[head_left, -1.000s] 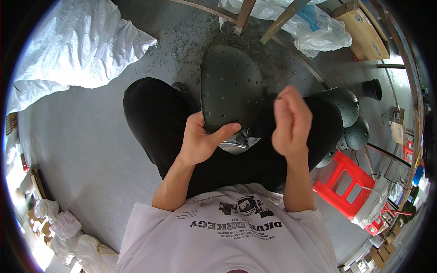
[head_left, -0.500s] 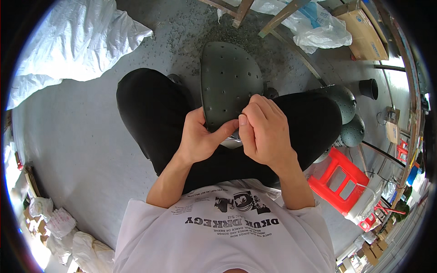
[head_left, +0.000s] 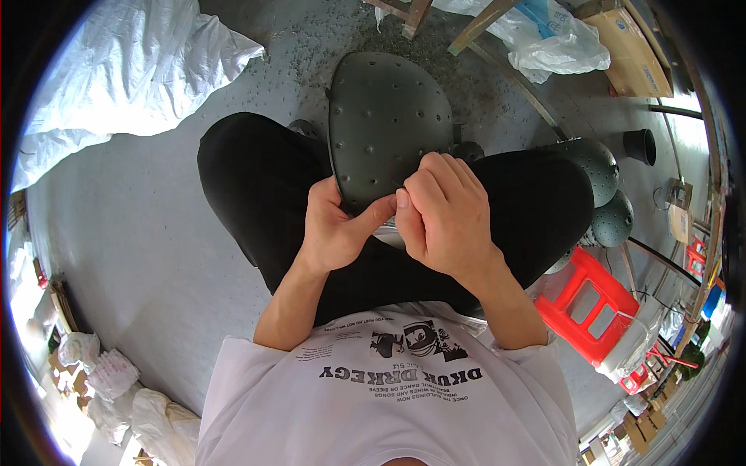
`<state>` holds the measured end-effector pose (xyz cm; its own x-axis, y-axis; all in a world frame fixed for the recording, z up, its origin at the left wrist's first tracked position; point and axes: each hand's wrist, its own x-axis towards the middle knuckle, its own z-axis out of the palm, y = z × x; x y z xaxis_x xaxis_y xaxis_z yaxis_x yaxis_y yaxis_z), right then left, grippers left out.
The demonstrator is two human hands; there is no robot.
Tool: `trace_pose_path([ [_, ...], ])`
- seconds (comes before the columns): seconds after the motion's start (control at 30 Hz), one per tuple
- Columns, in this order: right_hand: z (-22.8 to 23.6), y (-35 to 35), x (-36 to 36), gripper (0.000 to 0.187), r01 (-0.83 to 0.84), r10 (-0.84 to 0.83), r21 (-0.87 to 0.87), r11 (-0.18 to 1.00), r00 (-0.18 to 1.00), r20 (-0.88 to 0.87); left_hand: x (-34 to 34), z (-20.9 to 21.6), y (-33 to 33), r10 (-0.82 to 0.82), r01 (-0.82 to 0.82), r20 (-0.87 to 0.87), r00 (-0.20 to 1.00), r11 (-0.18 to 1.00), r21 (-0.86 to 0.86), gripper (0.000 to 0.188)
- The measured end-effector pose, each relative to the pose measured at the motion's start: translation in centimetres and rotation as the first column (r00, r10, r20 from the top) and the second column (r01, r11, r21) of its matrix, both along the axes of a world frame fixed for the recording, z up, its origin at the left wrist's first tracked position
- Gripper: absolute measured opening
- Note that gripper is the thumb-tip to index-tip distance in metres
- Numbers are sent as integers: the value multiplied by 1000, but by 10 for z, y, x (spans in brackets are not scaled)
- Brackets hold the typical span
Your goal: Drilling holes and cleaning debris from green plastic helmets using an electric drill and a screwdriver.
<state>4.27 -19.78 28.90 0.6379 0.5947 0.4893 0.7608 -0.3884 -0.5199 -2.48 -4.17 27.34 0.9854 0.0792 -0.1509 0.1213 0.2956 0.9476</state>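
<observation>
A dark grey-green rounded shell [head_left: 388, 116], dotted with small holes, is tilted up between my knees. My left hand [head_left: 339, 225] grips its near left edge, with the fingers behind it and the thumb across its near end. Against the shell's near right part, my right hand [head_left: 443, 213] is closed in a pinch, thumb against curled fingers. Whatever the pinch holds is hidden or too small to name. The two thumbs almost meet at the near end of the shell.
More perforated dark green domes [head_left: 610, 217] lie beyond my right knee, near a black pot [head_left: 639, 146]. A red plastic stool [head_left: 587, 307] stands to the right. White sheeting [head_left: 148, 70] covers something at far left. Wooden legs [head_left: 482, 27] and a cardboard box [head_left: 628, 54] are at far right.
The shell has turned slightly and its face shows wider, its far end a little further off. My right hand has shifted slightly left along its near end; my left hand keeps its grip.
</observation>
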Motion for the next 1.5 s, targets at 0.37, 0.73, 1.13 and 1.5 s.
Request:
trace_pose_path([
  [0.37,0,1,0,19,16,-16,-17,1000,1000,12,-1,-6,-1,21,-22,65,998,1000,19,10],
  [0.73,-1,6,-4,15,50,-49,-18,999,999,10,-3,-5,-1,15,-20,66,998,997,80,10],
  [1.13,-14,8,-7,20,54,-48,-74,996,995,87,-2,-5,-8,71,-111,140,988,948,298,8],
  [1.5,-20,10,-8,18,38,-31,-124,992,998,55,-3,-13,-5,33,-85,137,990,914,397,8],
])
